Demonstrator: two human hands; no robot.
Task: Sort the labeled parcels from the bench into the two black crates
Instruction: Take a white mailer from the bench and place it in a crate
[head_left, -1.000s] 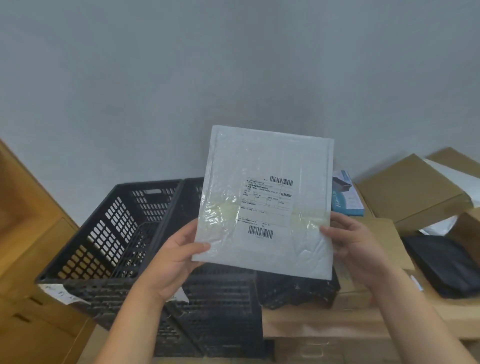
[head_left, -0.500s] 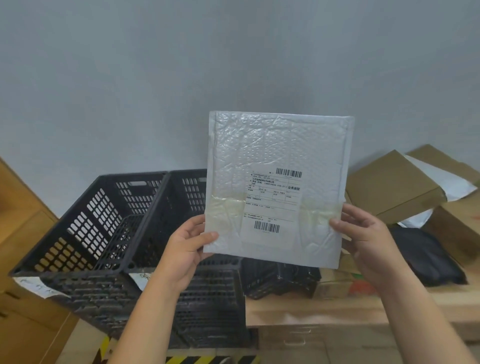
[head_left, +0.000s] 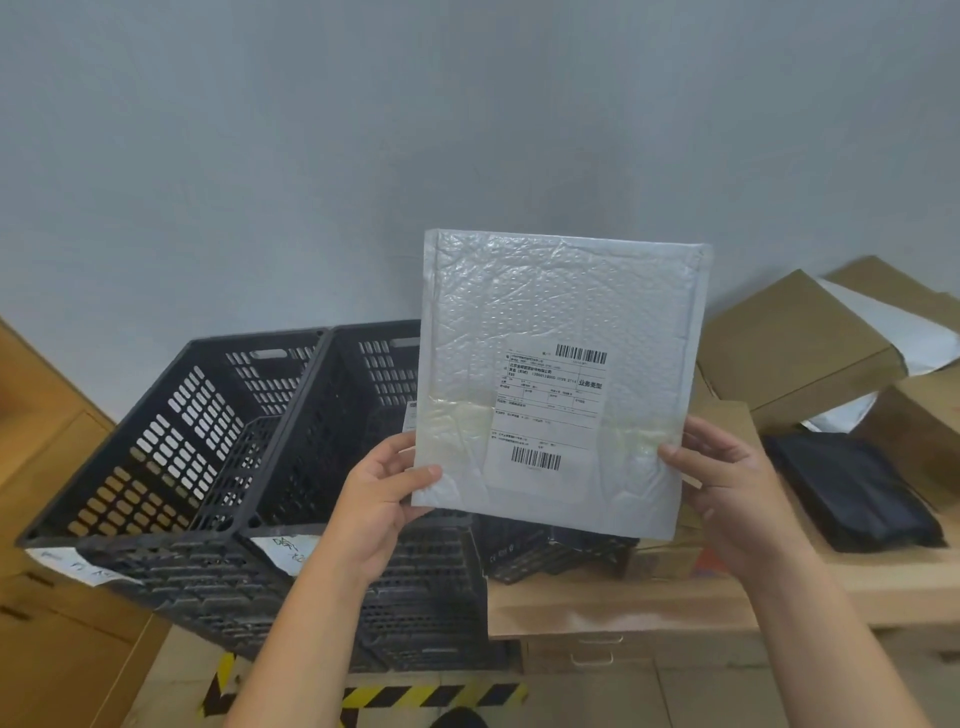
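Both hands (head_left: 382, 499) (head_left: 727, 488) pinch mailer (head_left: 561, 322), frame centre; crates (head_left: 171, 431) at left look empty; boxes (head_left: 795, 332) at right unsorted.

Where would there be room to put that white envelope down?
The left crate looks open inside, between its perforated walls. The right crate looks open too, though the white envelope hides part. The bench shows only a bare front strip; brown boxes and a black bag crowd the rest.
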